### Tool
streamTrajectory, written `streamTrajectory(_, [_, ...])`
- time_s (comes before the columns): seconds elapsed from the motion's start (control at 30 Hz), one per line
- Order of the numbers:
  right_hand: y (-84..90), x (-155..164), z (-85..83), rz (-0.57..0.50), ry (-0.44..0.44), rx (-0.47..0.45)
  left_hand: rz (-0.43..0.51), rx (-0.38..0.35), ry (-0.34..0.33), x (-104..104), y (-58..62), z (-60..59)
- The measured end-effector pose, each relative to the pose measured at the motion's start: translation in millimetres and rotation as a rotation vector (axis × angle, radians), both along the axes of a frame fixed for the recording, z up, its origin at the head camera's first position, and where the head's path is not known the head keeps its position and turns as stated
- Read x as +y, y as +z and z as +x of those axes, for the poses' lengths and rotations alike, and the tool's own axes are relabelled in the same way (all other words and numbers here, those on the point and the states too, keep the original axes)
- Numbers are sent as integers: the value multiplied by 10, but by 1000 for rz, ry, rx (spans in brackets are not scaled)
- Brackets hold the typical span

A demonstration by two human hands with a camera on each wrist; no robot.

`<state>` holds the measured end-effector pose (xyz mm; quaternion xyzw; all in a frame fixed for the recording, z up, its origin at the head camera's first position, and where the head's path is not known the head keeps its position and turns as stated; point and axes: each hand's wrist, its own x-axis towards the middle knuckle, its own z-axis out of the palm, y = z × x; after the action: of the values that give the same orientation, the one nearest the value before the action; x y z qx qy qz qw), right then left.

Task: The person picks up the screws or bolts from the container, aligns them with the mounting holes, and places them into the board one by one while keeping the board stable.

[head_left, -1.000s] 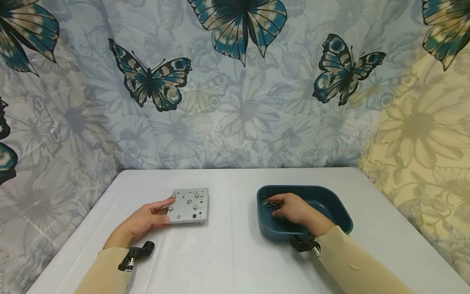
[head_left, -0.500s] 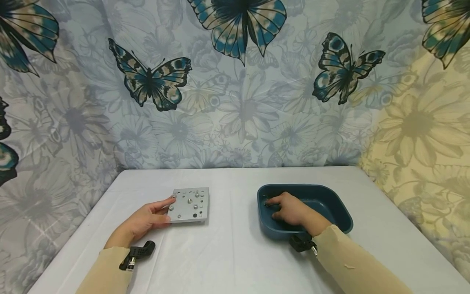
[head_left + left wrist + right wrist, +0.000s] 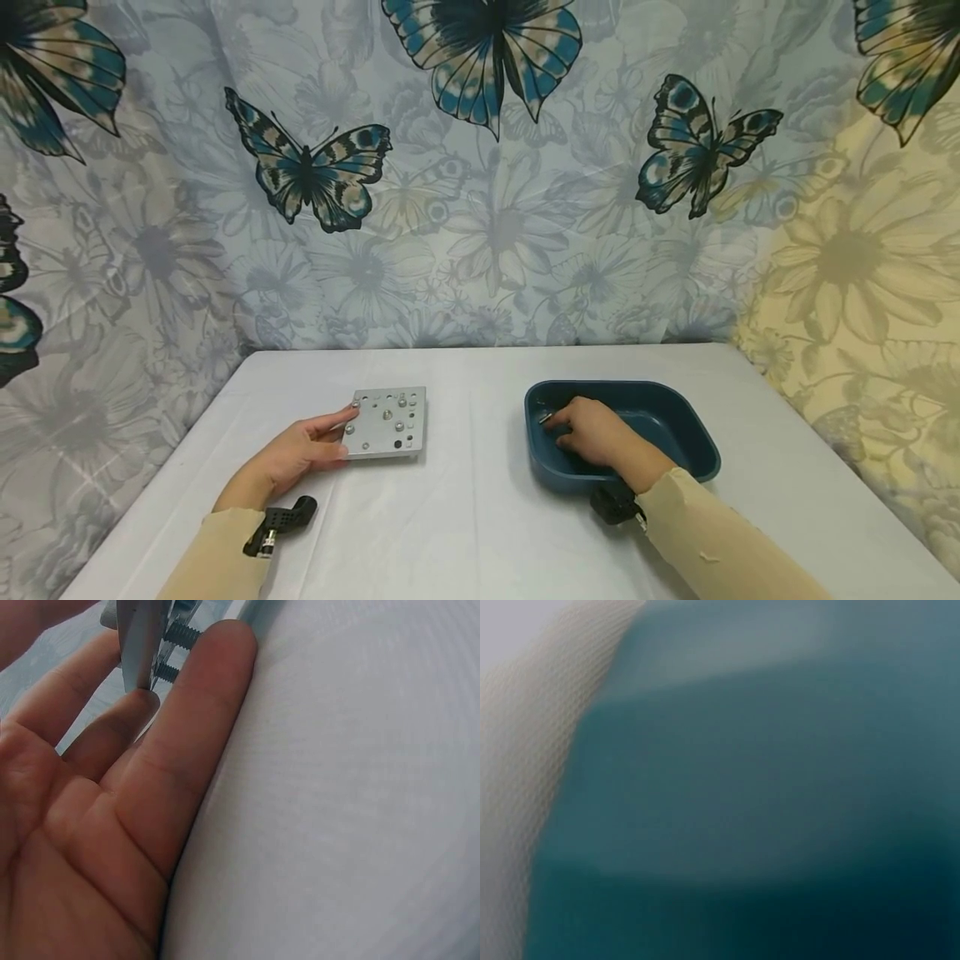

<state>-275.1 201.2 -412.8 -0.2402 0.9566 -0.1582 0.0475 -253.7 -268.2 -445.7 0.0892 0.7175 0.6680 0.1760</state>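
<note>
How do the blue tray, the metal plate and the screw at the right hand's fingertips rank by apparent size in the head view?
1. blue tray
2. metal plate
3. screw, tiny

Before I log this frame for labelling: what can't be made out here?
- Right wrist view: only the blurred dark blue tray wall; the right hand does not show.
- Head view: the right hand covers whatever its fingertips touch in the tray; screws too small to count.
- Left wrist view: the metal plate is cut off by the top edge, held by the left hand.
</note>
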Motion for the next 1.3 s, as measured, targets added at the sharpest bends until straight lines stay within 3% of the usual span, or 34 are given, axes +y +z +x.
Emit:
streamTrajectory(0.3, [-7, 19, 0, 65, 48, 126, 14, -9, -11, 21, -27, -57])
streamTrajectory(0.53, [-13, 17, -3, 89, 40, 122, 15, 2, -15, 26, -65, -69])
streamTrajectory(0.77, [-42, 26, 7, 47, 26, 115, 23, -10, -10, 50, -96, -53])
streamTrajectory(1.1, [60, 60, -6, -255, -138, -44, 20, -8, -2, 15, -87, -54])
streamTrajectory(1.3, [142, 88, -13, -536, -212, -241, 17, -19, 13, -9, -37, -30])
